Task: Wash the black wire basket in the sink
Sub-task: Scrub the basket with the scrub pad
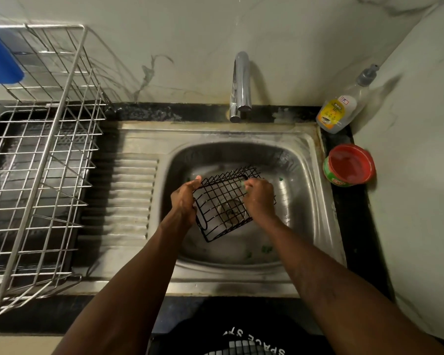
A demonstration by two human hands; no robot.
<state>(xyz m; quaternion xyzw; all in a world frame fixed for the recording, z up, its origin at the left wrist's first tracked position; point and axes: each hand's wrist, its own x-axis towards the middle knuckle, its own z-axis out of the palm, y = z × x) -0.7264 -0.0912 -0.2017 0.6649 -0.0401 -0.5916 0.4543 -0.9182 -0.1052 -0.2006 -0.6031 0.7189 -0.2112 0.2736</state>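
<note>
We hold the basket tilted over the bowl of the sink, above the drain. Our left hand grips its left side, fingers curled round the wire rim. Our right hand is closed at the basket's right edge, with something pale and small pinched in the fingers; we cannot tell what it is. The tap stands behind the sink, and we see no water running from it. A soap bottle and a red tub sit on the tabletop to the right. A steel rack stands to the left, a blue cup in its upper tier.
</note>
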